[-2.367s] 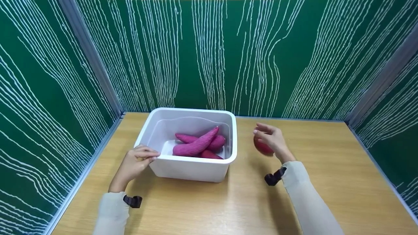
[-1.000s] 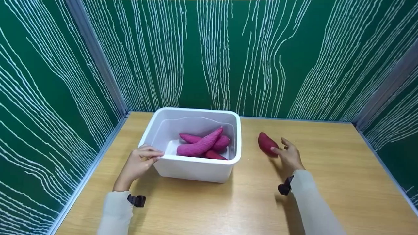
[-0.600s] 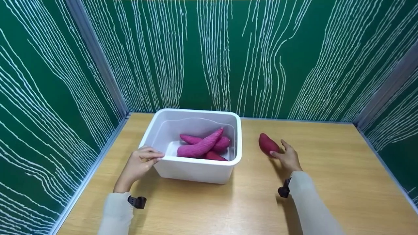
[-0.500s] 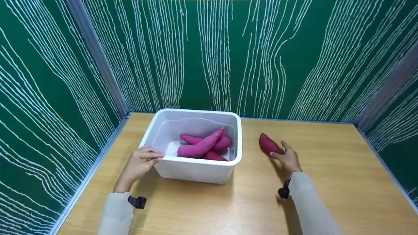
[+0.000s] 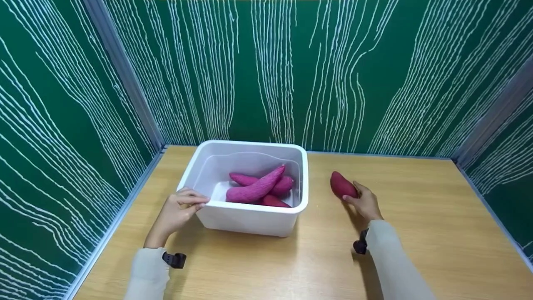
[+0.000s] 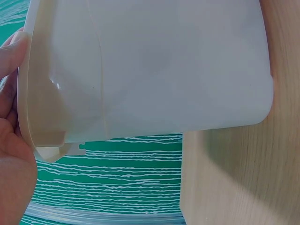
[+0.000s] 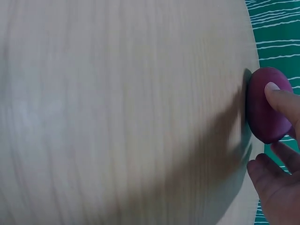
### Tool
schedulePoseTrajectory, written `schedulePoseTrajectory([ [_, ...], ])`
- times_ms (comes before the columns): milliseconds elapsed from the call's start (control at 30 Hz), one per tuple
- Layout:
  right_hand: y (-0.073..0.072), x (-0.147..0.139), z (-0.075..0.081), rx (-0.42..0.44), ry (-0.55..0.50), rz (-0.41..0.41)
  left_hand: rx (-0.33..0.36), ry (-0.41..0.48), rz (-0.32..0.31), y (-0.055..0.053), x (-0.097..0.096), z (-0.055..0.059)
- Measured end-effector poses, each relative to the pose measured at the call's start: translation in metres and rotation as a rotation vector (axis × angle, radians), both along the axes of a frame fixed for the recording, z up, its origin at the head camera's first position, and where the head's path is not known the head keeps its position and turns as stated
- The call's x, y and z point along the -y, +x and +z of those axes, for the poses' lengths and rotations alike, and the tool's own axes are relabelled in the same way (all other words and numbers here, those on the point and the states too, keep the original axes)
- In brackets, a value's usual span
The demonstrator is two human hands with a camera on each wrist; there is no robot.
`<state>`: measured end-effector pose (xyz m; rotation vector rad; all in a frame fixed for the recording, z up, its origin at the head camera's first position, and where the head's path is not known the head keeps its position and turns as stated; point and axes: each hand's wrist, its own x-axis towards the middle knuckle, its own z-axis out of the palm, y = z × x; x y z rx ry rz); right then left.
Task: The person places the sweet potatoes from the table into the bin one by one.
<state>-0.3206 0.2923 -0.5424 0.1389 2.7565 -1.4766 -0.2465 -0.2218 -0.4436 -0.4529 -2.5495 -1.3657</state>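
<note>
My left hand [image 5: 177, 212] pinches the near left corner of the rim of a white plastic bin [image 5: 250, 218]; in the left wrist view the thumb [image 6: 14, 51] lies on that rim. Inside the bin lie purple sweet potatoes, a long curved one [image 5: 254, 189] on top of another [image 5: 283, 186], with a redder one [image 5: 275, 201] partly hidden by the near wall. Right of the bin, a dark red sweet potato [image 5: 342, 184] rests on the table. My right hand [image 5: 366, 204] holds its near end between thumb and fingers; in the right wrist view the lower fingers stay off it.
The wooden table [image 5: 266, 271] has green panels [image 5: 374, 83] with white wavy lines along its back and sides. Grey metal posts [image 5: 125, 71] stand at the back corners. A dark wrist camera [image 5: 174, 260] sits on each cuff.
My right hand let the red sweet potato down onto the table and drew back toward its near end. Since then its fingers have closed in on that end. The left hand stays on the rim.
</note>
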Motion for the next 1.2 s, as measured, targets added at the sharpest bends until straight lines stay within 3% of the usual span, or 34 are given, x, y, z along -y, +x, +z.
schedulePoseTrajectory([
  [267,-0.0006,0.0044,-0.0002,0.046,-0.013,-0.03,0.011,-0.023,0.019,0.0006,-0.0005,0.002],
  [500,0.0013,0.0063,-0.0015,0.008,0.007,-0.039,0.032,-0.027,0.025,0.002,-0.001,0.0036],
  [833,0.0052,0.0054,-0.002,-0.013,0.021,-0.046,-0.007,-0.004,0.005,0.0014,-0.0027,0.0038],
  [1200,0.0045,0.0061,-0.001,-0.017,0.02,-0.038,0.003,-0.015,0.022,0.0021,-0.0023,0.0032],
])
